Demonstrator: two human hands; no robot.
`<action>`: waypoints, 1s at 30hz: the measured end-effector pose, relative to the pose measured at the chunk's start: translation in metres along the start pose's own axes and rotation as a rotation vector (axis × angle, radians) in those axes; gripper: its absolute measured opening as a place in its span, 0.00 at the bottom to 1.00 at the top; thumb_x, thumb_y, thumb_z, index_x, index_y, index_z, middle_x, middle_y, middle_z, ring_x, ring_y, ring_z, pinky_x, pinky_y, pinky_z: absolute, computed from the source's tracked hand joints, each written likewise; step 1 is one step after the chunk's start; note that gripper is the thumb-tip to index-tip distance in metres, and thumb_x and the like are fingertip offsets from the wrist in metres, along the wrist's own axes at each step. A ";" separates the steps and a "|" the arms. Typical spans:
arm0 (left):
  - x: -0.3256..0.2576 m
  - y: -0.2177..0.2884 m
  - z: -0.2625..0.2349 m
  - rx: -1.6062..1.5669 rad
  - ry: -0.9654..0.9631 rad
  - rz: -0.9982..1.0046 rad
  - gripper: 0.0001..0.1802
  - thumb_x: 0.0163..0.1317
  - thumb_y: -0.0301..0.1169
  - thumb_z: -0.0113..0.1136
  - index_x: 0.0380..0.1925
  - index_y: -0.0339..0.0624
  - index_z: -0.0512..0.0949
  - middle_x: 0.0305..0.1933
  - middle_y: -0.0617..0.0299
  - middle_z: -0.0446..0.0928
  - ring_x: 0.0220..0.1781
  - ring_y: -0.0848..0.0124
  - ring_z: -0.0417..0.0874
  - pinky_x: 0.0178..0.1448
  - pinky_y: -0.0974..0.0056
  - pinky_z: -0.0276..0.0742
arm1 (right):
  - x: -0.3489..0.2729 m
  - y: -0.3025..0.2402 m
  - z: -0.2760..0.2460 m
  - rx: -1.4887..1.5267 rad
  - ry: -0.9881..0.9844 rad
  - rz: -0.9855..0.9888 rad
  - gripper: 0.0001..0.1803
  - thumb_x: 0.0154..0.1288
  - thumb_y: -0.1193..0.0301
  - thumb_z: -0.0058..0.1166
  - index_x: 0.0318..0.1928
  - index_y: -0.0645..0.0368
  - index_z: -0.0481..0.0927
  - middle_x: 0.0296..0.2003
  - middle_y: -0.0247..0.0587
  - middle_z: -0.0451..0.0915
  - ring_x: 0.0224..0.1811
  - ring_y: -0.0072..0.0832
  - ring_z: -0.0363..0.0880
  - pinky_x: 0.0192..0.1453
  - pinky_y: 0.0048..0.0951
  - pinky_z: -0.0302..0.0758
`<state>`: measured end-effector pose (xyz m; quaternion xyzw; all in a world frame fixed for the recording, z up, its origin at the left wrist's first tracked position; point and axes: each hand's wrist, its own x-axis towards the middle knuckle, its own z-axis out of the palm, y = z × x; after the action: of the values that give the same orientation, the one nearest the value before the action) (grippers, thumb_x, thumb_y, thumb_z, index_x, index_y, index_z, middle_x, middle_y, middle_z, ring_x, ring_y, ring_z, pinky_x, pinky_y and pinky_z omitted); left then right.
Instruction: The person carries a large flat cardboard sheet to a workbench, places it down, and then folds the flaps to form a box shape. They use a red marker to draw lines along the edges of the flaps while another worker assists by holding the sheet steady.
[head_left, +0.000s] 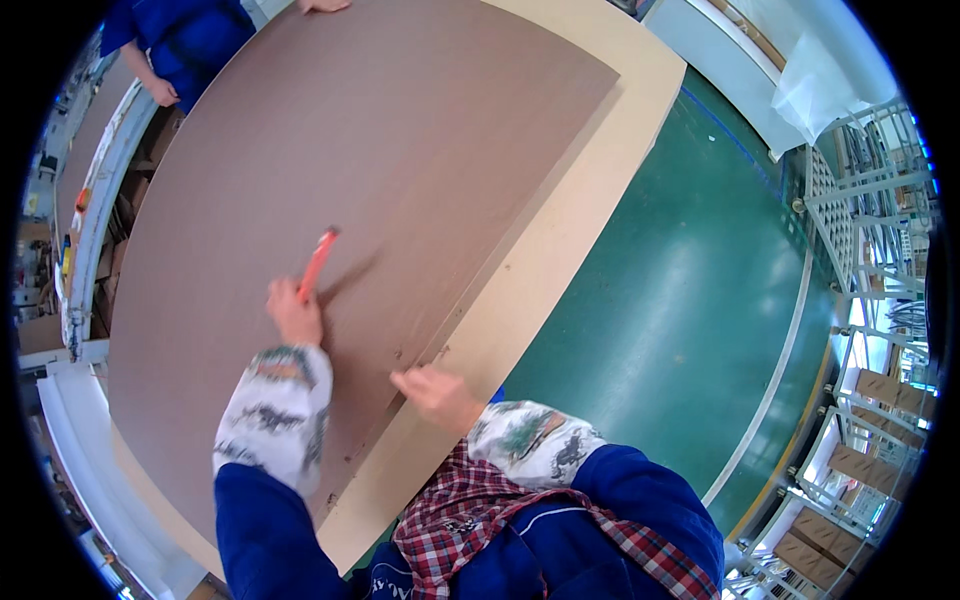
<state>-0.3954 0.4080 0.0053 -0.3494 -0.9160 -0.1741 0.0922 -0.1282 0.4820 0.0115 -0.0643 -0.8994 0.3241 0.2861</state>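
White lettering (391, 588) on blue clothing (376, 572), near edge, left of the plaid cloth (440, 515): a short row of letters, small, partly cut off, whole word not readable. Dark marks on brown boxes (865, 466), right side: too small to tell if print. Red tool (316, 266): blurred, nothing legible.

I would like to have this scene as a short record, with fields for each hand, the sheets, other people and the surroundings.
Left hand: grips an orange-red tool above the brown sheet
Right hand: at the sheet's near right edge; whether it pinches anything is unclear
Sheets: brown one on top of a pale board, which shows beyond its right edge
Other people: a person in blue, upper left
Surroundings: green floor and racks with brown boxes at right
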 end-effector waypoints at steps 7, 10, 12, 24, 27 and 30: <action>0.065 0.085 0.035 -0.143 0.027 0.058 0.07 0.52 0.24 0.55 0.33 0.41 0.70 0.40 0.57 0.69 0.47 0.58 0.69 0.50 0.56 0.62 | 0.043 0.132 -0.090 -0.321 0.050 0.097 0.11 0.55 0.77 0.47 0.40 0.56 0.76 0.27 0.40 0.73 0.32 0.36 0.74 0.35 0.35 0.73; 0.063 0.084 0.027 -0.154 0.004 0.055 0.08 0.52 0.24 0.55 0.33 0.41 0.70 0.40 0.57 0.68 0.47 0.59 0.69 0.51 0.57 0.62 | 0.075 0.206 -0.149 -0.470 0.151 0.050 0.12 0.54 0.77 0.50 0.40 0.55 0.78 0.26 0.40 0.72 0.30 0.37 0.74 0.32 0.36 0.71; 0.061 0.085 0.027 -0.154 0.003 0.038 0.08 0.52 0.25 0.56 0.33 0.41 0.70 0.41 0.57 0.68 0.47 0.60 0.69 0.51 0.57 0.62 | 0.096 0.249 -0.179 -0.555 0.302 0.246 0.09 0.58 0.74 0.50 0.39 0.56 0.78 0.26 0.40 0.72 0.30 0.38 0.73 0.32 0.37 0.71; 0.056 0.092 0.030 -0.160 0.044 0.049 0.08 0.53 0.26 0.57 0.33 0.42 0.70 0.41 0.57 0.68 0.47 0.60 0.70 0.51 0.58 0.62 | 0.036 0.094 -0.067 -0.384 0.038 0.110 0.13 0.55 0.77 0.51 0.43 0.57 0.77 0.26 0.40 0.75 0.27 0.33 0.75 0.25 0.32 0.72; 0.056 0.093 0.027 -0.139 0.019 0.054 0.09 0.53 0.27 0.58 0.33 0.42 0.70 0.41 0.58 0.68 0.47 0.62 0.70 0.51 0.58 0.62 | 0.013 0.026 -0.031 -0.039 -0.117 0.047 0.18 0.49 0.77 0.51 0.44 0.59 0.78 0.26 0.36 0.73 0.27 0.32 0.73 0.28 0.28 0.72; 0.057 0.093 0.025 -0.146 0.010 0.062 0.09 0.53 0.28 0.58 0.33 0.42 0.71 0.41 0.58 0.69 0.48 0.62 0.70 0.51 0.57 0.62 | 0.007 0.008 -0.024 0.047 -0.225 0.088 0.19 0.48 0.78 0.50 0.45 0.59 0.78 0.28 0.35 0.73 0.29 0.31 0.72 0.30 0.29 0.72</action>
<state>-0.3764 0.5170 0.0228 -0.3823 -0.8893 -0.2392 0.0765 -0.1213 0.5041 0.0252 -0.0602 -0.9142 0.3626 0.1704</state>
